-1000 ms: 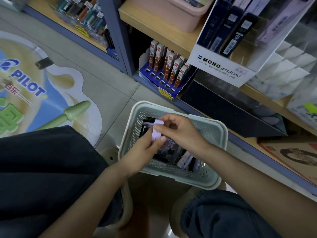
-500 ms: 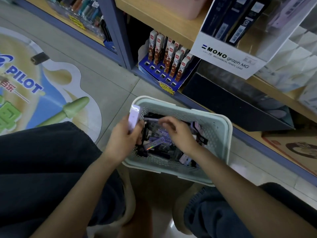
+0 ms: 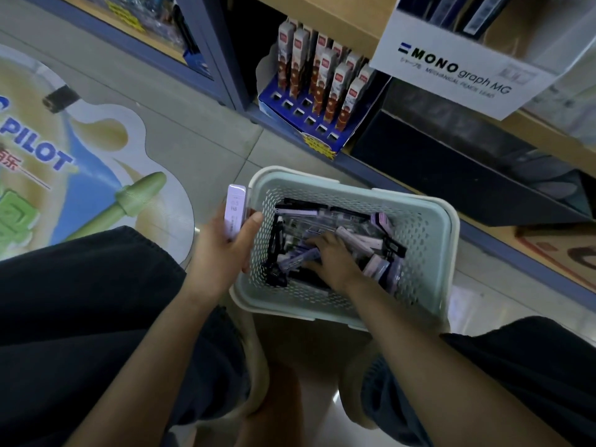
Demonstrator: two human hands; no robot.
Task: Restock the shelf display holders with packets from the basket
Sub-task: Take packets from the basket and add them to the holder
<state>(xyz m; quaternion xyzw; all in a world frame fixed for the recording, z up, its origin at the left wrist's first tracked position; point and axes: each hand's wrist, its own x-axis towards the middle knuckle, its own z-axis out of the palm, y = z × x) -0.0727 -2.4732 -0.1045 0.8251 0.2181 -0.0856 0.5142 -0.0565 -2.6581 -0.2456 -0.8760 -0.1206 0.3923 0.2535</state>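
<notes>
A pale green perforated basket [image 3: 416,221] stands on the floor between my knees, holding several purple and black lead packets [image 3: 358,238]. My left hand [image 3: 222,250] holds a light purple packet [image 3: 234,209] upright just outside the basket's left rim. My right hand [image 3: 329,259] reaches into the basket with its fingers spread over the packets; whether it grips one is hidden. A white MONO graph display holder [image 3: 458,69] stands on the shelf at the upper right.
A blue display stand [image 3: 309,121] with red-and-white packets sits on the bottom shelf beyond the basket. A black box [image 3: 451,169] lies to its right. A PILOT floor sticker [image 3: 64,175] covers the tiles at left. My dark trouser legs [image 3: 80,317] flank the basket.
My left hand drew the light purple packet out to the basket's left rim. My right hand let go of it and went down among the packets.
</notes>
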